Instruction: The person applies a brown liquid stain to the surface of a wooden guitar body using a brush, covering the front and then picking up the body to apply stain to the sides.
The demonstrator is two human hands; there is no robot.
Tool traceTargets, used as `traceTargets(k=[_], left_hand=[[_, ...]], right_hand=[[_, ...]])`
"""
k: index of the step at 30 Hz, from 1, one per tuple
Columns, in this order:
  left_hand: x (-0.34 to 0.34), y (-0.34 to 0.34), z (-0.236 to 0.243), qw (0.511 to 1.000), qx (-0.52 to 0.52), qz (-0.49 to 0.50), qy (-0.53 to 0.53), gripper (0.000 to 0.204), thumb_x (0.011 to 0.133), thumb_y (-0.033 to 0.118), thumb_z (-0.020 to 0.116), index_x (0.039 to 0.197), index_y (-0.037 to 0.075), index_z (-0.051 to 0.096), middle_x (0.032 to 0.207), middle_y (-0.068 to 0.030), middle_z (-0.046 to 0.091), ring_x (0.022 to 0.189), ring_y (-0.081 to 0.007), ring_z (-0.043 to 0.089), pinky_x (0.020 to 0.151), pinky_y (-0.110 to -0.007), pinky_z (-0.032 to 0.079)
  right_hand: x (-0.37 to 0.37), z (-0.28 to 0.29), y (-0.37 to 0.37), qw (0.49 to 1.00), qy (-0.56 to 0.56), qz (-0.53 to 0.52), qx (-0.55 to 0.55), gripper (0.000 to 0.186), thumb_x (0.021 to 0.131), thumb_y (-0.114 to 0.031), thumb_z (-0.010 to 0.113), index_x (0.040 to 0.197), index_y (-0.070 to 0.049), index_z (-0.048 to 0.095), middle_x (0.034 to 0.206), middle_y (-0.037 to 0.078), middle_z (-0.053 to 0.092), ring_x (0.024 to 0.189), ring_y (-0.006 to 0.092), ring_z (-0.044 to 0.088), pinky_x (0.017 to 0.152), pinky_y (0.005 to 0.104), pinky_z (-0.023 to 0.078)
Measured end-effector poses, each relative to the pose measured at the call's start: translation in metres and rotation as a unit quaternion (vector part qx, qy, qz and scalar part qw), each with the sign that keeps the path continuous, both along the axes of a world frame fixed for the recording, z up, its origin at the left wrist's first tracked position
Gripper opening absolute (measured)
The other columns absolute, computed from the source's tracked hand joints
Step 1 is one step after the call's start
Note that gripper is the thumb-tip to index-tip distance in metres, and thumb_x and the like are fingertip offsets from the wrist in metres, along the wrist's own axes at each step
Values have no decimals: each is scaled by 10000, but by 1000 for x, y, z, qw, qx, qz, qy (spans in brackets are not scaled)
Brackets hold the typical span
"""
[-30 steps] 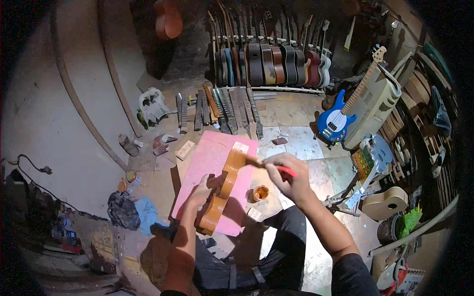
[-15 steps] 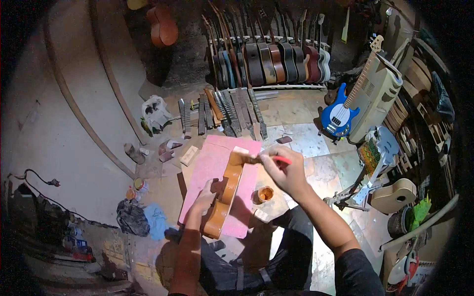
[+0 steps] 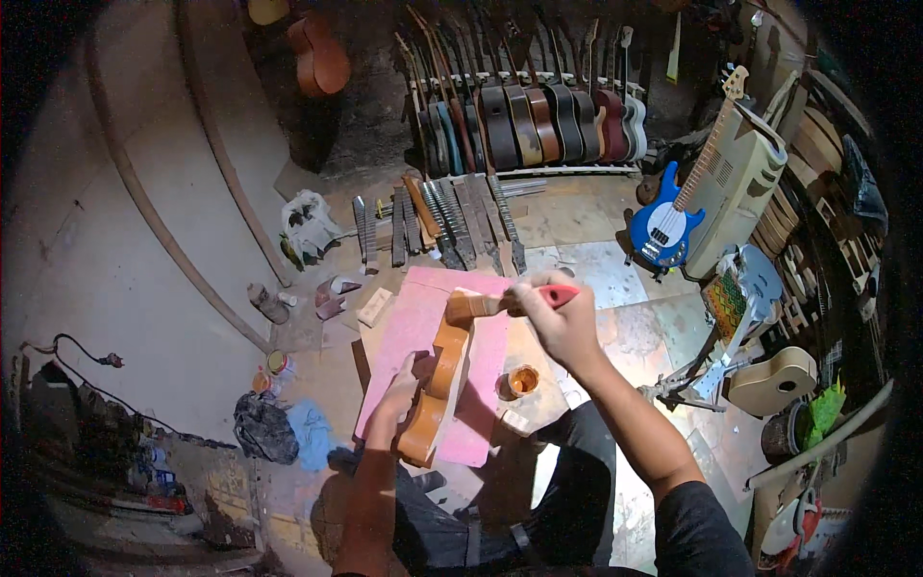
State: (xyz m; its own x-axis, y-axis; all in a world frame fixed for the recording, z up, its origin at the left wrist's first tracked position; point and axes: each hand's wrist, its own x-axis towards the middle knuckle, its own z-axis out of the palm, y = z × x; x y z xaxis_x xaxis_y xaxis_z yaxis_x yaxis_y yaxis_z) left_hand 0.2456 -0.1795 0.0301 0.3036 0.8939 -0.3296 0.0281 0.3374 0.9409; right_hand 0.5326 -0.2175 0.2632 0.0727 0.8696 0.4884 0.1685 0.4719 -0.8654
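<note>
An orange-brown guitar body (image 3: pixel 443 379), small and curvy, stands on its side over a pink board (image 3: pixel 471 438). At its near left, my left hand (image 3: pixel 394 396) is closed on it next to a dark brown patch; some fingers are hidden. My right hand (image 3: pixel 567 329) grips a paintbrush (image 3: pixel 556 294) with a red handle. The brush's bristles touch or lie just over the far end of the body's side. To the right sits an open jar (image 3: pixel 522 381) of orange-brown liquid.
Pale blocks (image 3: pixel 375 307) lie beside the board. Beyond are several guitar necks (image 3: pixel 447 226) on the floor and a rack of guitars (image 3: pixel 538 125). A blue electric bass (image 3: pixel 663 226) leans at right, near a pale guitar body (image 3: pixel 774 382). Crumpled bags (image 3: pixel 264 428) lie left.
The brush has turned in my right hand, its red handle now showing more to the right. My left hand keeps its hold on the body. The whole view has shifted slightly.
</note>
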Motion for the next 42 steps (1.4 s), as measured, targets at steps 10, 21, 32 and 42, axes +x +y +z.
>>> traceTargets(k=[10,21,32,42], left_hand=[[8,-9,20,995,-30,18,-89,367,1010,145,407,1369,83,455,1203,-96,602,1051,-190,593,928,-327,480],[9,-12,24,993,-28,-2,-118,294,1042,150,355,1318,114,448,1192,-91,589,1019,-199,613,857,-353,538],[2,-13,25,982,-106,-6,-157,313,1011,75,461,1317,129,431,1160,-65,573,1015,-178,604,848,-336,533],[-3,-8,6,983,-124,-22,-132,226,1045,143,417,1265,146,471,1172,-29,570,1018,-153,585,870,-314,516]], right_hand=[[5,-24,-1,995,79,-40,-34,178,950,-129,656,892,36,691,768,84,719,713,119,676,661,259,536],[13,-26,5,991,79,-108,-11,180,954,-123,649,877,36,684,772,66,707,709,108,654,658,257,520],[-6,-27,-15,999,35,-29,-5,145,932,-111,671,891,24,701,758,68,709,678,107,637,619,271,499],[-6,-30,-21,989,-94,-82,78,97,893,-100,707,889,-5,688,753,95,656,621,161,608,576,303,478]])
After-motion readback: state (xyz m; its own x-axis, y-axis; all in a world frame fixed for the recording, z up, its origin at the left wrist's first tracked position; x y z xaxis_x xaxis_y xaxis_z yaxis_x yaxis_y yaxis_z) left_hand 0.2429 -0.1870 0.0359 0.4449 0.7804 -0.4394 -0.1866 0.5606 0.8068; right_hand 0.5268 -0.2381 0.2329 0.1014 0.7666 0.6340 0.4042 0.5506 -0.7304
